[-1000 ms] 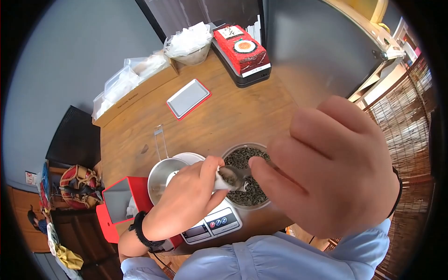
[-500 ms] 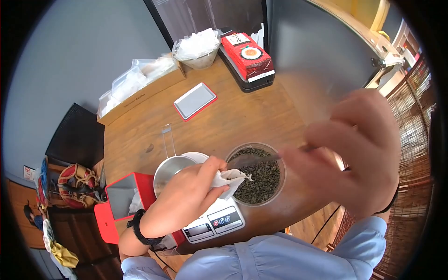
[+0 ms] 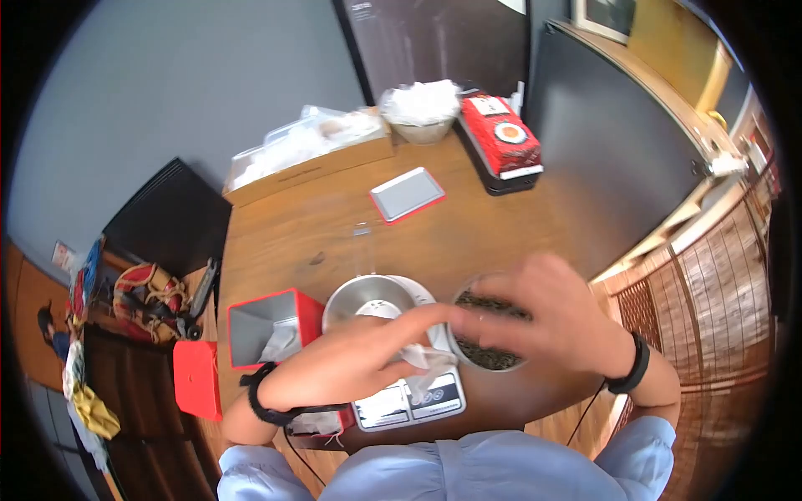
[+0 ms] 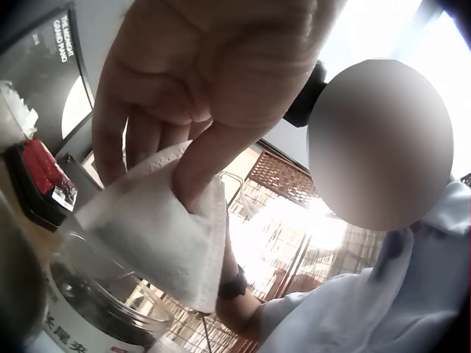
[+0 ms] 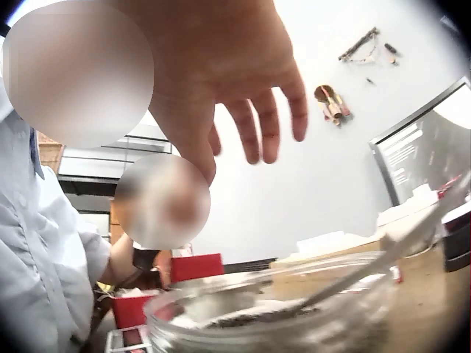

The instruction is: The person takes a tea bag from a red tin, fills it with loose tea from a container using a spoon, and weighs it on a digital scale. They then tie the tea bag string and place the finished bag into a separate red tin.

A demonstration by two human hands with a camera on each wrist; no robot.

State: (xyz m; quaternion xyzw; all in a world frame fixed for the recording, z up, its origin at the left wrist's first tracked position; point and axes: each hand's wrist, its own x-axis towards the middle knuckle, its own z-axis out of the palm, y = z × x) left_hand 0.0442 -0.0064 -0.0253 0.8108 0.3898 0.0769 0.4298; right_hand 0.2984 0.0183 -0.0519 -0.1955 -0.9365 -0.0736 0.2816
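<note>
My left hand point(image 3: 355, 359) pinches a white tea bag point(image 4: 154, 235) between thumb and fingers, over the front of a white digital scale point(image 3: 380, 411). Just to the right stands a clear round jar point(image 5: 221, 338) of dark dried tea leaves point(image 3: 493, 357). Over it hangs my right hand point(image 3: 555, 321), blurred in the head view, its fingers extended and partly covering the leaves. Those fingers appear loose and hold nothing in the right wrist view. A spoon-like handle point(image 5: 383, 257) slants up out of the jar. A metal cup point(image 3: 355, 292) with a long handle sits on the scale.
On the left stand an open red tin point(image 3: 311, 317) with a white bag inside and a red lid point(image 3: 196, 380). Farther back lie a grey, red-edged lid point(image 3: 408, 197), a cardboard box point(image 3: 313, 164) of bags, a bowl point(image 3: 422, 132) and a red package point(image 3: 505, 142).
My right hand has moved left and down over the jar, releasing the spoon. The left hand still pinches the tea bag, whose mouth no longer faces the camera. The head view has shifted.
</note>
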